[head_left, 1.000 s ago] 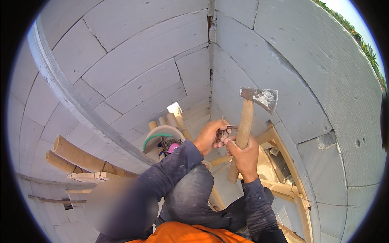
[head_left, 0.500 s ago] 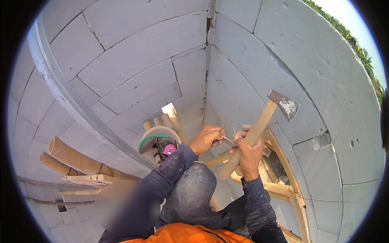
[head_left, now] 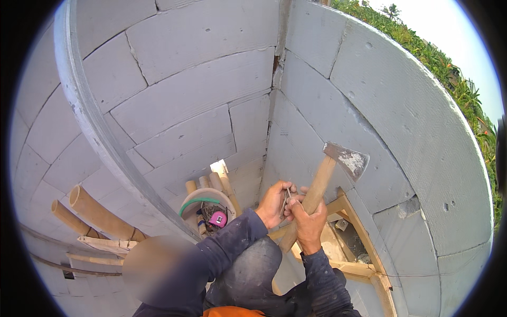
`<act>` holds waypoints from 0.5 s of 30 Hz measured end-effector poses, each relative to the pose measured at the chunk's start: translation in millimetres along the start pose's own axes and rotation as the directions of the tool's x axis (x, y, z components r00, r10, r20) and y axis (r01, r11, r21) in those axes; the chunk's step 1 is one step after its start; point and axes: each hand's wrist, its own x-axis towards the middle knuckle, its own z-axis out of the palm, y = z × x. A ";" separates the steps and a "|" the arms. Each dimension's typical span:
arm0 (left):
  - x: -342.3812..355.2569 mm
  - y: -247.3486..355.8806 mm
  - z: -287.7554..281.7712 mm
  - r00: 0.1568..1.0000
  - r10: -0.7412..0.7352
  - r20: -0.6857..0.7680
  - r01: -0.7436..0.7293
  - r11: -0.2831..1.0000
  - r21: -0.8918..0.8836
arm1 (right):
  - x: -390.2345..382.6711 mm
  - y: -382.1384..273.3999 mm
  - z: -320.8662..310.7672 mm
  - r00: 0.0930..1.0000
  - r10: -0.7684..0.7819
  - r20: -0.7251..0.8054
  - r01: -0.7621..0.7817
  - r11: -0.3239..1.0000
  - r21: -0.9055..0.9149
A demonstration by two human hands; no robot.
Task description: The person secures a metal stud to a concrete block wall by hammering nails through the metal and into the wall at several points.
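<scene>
My right hand (head_left: 309, 224) is wrapped round the wooden handle of a hatchet (head_left: 321, 185), whose rusty, white-smeared head points up and to the right. Close beside it, my left hand (head_left: 271, 205) is closed on several thin nails (head_left: 285, 199). The fingertips of both hands meet around the nails, and which fingers grip each one is hard to make out. To the left of my left hand hangs or stands a pale bucket (head_left: 231, 205) with a green hose-like strip on its rim. A pink tape measure (head_left: 217, 219) lies in it among dark nails or scraps.
Grey block walls (head_left: 195, 79) meet in a corner ahead. A long straight-edged beam (head_left: 100, 134) crosses at the left, near bamboo poles (head_left: 100, 211). At the right is a timber frame (head_left: 364, 232) around an opening. Green plants (head_left: 449, 74) grow beyond the wall top.
Both hands have drawn closer together, and the hatchet has shifted left and down in the picture. The nails now sit between the fingertips of both hands. The view has tilted upward.
</scene>
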 end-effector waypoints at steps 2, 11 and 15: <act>3.2 -1.6 -13.6 1.000 0.000 0.009 0.000 1.000 -0.028 | 1.6 -2.5 2.5 1.000 -0.001 -0.021 0.001 0.999 0.036; -32.0 11.5 -11.9 0.976 0.199 -0.093 -0.170 0.953 0.249 | 3.8 -5.9 -34.3 0.997 -0.054 -0.049 0.045 0.985 -0.169; -43.3 16.4 -8.3 0.962 0.263 -0.075 -0.237 0.938 0.251 | 6.0 -9.5 -28.1 0.998 -0.052 -0.029 0.047 0.988 -0.146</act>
